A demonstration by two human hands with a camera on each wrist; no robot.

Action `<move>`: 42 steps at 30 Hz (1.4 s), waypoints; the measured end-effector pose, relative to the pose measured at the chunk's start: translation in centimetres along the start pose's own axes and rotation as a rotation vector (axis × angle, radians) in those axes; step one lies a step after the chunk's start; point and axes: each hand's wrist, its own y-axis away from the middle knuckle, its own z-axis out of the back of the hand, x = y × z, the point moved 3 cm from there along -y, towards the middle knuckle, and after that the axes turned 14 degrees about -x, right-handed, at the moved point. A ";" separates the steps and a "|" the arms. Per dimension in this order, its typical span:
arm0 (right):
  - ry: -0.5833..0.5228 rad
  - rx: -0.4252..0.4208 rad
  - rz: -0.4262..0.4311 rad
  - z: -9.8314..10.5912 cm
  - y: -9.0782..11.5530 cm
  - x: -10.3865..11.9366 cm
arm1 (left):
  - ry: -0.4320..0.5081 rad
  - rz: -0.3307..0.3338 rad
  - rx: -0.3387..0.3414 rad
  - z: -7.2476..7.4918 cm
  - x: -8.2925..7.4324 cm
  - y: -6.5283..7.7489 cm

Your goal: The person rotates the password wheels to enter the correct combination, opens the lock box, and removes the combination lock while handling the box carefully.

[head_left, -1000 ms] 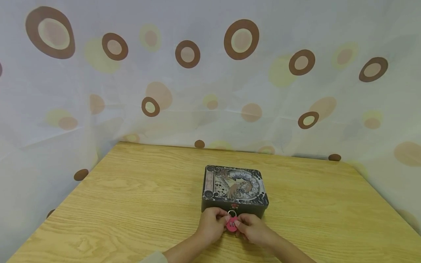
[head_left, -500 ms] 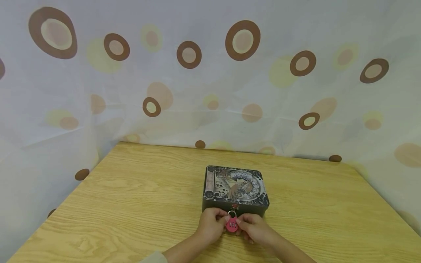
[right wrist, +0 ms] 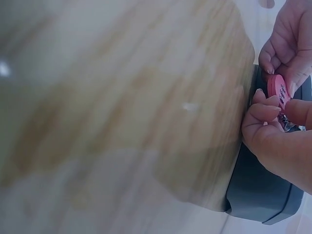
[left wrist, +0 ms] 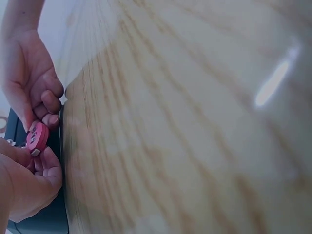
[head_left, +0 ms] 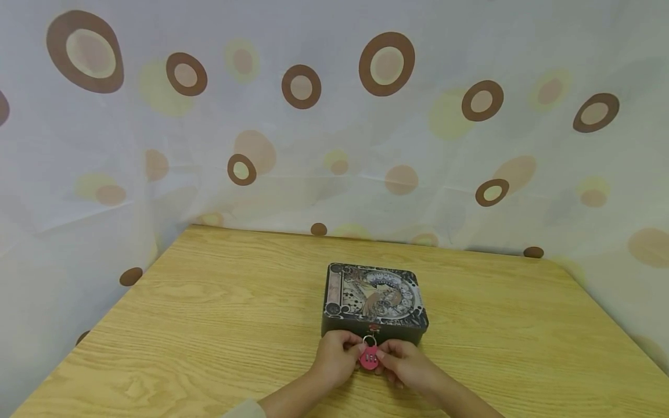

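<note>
No legible text, brand or number found; the dials [head_left: 370,358] of the pink padlock [head_left: 369,365], lower centre of the head view, are unreadably small.

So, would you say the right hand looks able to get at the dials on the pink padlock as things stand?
Probably yes: the right hand touches the pink padlock beside its dials, which show uncovered, and the left hand, gripping the opposite side, appears clear of them.

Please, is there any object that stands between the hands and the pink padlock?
No, nothing visible stands between them: the left hand and the right hand both hold the padlock directly, at the front of the box.
</note>
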 end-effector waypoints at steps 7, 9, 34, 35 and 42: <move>0.004 0.021 -0.012 0.0 0.0 0.1 | -0.007 0.002 0.004 0.0 0.0 0.0; 0.000 0.026 -0.013 0.0 0.0 0.1 | -0.010 -0.001 0.002 0.0 -0.1 0.0; -0.020 0.025 0.014 -0.1 -0.1 0.2 | -0.020 0.011 -0.001 -0.2 -0.2 0.1; -0.020 0.025 0.021 -0.1 -0.1 0.2 | -0.017 0.010 -0.002 -0.2 -0.2 0.1; -0.019 0.018 0.003 0.0 0.0 0.4 | -0.027 0.007 -0.012 0.0 -0.1 0.0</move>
